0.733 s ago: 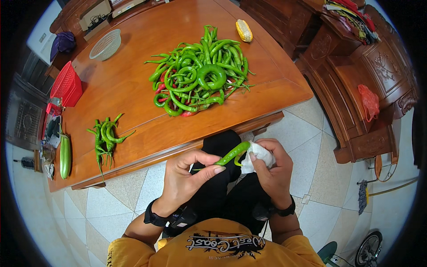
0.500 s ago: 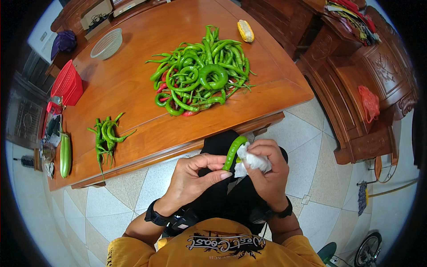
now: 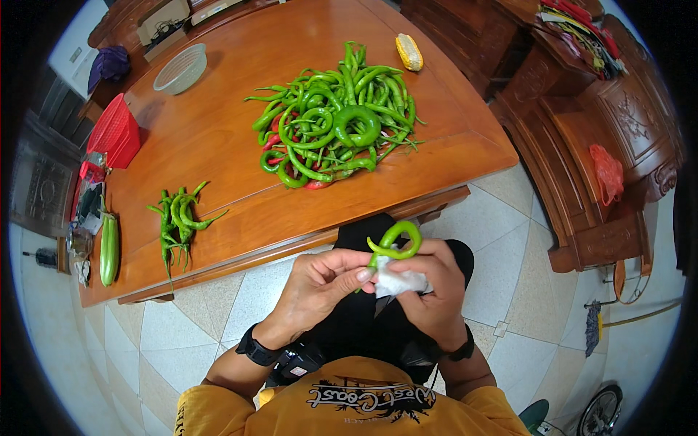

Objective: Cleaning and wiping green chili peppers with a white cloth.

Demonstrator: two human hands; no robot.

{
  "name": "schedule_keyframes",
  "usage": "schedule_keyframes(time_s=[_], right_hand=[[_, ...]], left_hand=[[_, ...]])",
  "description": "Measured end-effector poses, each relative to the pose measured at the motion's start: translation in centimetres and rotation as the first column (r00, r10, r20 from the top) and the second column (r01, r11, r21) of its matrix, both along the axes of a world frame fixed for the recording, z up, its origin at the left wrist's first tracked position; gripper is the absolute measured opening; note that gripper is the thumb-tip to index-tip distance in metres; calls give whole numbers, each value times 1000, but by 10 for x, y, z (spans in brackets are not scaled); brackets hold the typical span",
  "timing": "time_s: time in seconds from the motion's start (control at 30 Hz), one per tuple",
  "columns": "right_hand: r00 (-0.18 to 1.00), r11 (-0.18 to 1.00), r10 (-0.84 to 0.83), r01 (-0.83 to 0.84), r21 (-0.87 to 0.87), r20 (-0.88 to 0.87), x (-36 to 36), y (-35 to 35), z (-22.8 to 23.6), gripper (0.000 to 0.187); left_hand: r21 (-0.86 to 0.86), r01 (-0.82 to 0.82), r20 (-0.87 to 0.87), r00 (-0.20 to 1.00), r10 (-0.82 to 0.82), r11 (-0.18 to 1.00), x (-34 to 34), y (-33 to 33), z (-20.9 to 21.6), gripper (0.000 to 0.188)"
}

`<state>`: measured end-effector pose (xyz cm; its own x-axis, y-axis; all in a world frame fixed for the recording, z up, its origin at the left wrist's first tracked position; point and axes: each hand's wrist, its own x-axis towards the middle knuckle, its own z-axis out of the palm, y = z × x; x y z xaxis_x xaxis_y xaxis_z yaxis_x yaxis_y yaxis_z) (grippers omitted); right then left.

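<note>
A curled green chili pepper (image 3: pixel 409 249) is held above my lap, its looped end standing up between my hands. My left hand (image 3: pixel 320 283) pinches its lower end between thumb and fingers. In my right hand (image 3: pixel 441 287) is a crumpled white cloth or tissue (image 3: pixel 396 282), bunched against the pepper just under the loop. On the table beyond lies a large heap of green chili peppers (image 3: pixel 342 123) with a few red ones among them. A smaller bunch of green chili peppers (image 3: pixel 180 218) rests near the table's front edge, to the left.
The wooden table (image 3: pixel 225 145) also bears a long pale-green gourd (image 3: pixel 109 251), a red plastic basket (image 3: pixel 116 134), a pale oval basket (image 3: pixel 179 69) and a corn cob (image 3: pixel 409 52). Carved wooden furniture (image 3: pixel 603 145) stands at the right, with a red plastic bag (image 3: pixel 607 174) on it.
The pepper has turned in my hands, so its curled loop now shows above my fingers. The cloth has shifted slightly lower along it, and my right hand has moved a little down.
</note>
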<state>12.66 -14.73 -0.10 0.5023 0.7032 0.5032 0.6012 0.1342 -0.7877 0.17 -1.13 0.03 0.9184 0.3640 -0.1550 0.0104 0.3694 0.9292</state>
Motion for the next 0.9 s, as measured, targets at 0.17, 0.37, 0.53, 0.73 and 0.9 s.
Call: schedule_keyframes(time_s=[0.17,0.37,0.53,0.73,0.9], right_hand=[[998,997,-63,63,37,-10,1,0,-2,25],[998,998,64,-64,-9,16,-1,0,2,26],[999,1000,-24,25,-9,24,-3,3,-1,25],[998,997,-65,64,34,17,-2,5,-5,28],[998,998,-66,65,26,5,-2,9,-9,29]], left_hand=[[-77,103,28,995,-101,992,2,-3,-2,22],[-47,83,24,996,-82,995,2,-1,-4,24],[-35,159,36,987,-158,987,-7,9,-2,23],[118,-94,29,995,91,989,-41,44,12,18],[528,-466,39,849,528,710,-91,92,26,18]])
